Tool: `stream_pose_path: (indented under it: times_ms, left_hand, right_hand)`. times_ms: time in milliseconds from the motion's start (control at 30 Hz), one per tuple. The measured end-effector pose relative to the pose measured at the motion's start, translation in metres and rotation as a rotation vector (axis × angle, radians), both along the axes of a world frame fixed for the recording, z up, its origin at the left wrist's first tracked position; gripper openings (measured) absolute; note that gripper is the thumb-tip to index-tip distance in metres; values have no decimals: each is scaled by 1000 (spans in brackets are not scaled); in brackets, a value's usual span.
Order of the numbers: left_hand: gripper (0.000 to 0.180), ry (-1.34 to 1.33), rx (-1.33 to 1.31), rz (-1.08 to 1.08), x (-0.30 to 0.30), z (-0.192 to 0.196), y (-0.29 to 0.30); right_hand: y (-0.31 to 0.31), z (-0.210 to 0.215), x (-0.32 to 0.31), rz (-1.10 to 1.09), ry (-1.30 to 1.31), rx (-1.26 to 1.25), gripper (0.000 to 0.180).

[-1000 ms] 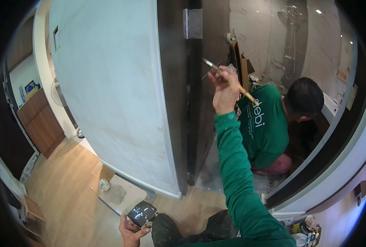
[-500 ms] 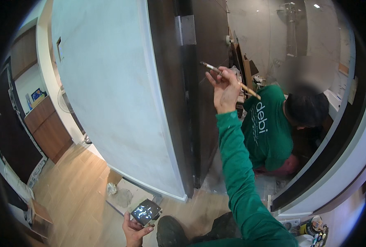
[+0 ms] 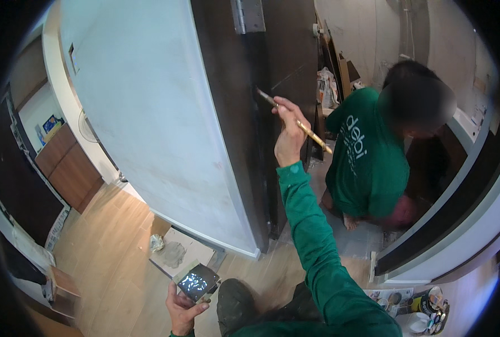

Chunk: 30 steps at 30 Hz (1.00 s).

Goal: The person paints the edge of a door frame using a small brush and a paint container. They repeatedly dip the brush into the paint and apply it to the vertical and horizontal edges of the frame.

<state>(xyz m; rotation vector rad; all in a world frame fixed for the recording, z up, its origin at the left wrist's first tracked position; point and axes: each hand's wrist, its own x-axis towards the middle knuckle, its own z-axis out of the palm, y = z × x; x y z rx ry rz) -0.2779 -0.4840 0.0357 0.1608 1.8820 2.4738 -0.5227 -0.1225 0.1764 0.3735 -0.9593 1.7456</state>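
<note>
My right hand (image 3: 288, 139) is raised and grips a thin paintbrush (image 3: 292, 119) with a wooden handle. Its bristle tip touches the dark brown door frame (image 3: 236, 112) beside a metal hinge plate (image 3: 247, 15). My left hand (image 3: 181, 309) is low at the bottom of the view and holds a small square container (image 3: 197, 282) with dark, shiny paint in it. Both my sleeves are green.
A pale grey wall panel (image 3: 143, 106) fills the left. Another person in a green shirt (image 3: 368, 157) crouches in the tiled room beyond the doorway. A board with grey smears (image 3: 177, 254) lies on the wooden floor. Paint tins (image 3: 424, 303) stand at lower right, a wooden cabinet (image 3: 67, 165) at left.
The view has shifted nearer the door frame. My right hand has moved the brush lower along the frame. My left hand has stayed low with the container.
</note>
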Motion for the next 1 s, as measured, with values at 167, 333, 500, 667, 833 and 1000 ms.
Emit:
stream_pose_path:
  times_ms: [167,333,500,667,833,1000]
  left_hand:
    - [89,40,-7,-40,0,6,3]
    - [90,38,-26,-47,4,5,14]
    - [91,30,-36,-60,4,6,20]
    - [92,35,-40,-52,5,7,23]
    - [92,28,-25,-52,5,10,23]
    - [91,21,-47,-48,5,12,23]
  right_hand:
    - [13,9,-13,225,-9,-238,19]
    - [15,2,-16,183,16,-181,19]
    - [12,5,-15,195,24,-180,19]
    - [11,10,-16,186,28,-181,19]
    - [10,10,-20,177,36,-171,19]
    - [10,11,-22,165,37,-169,20]
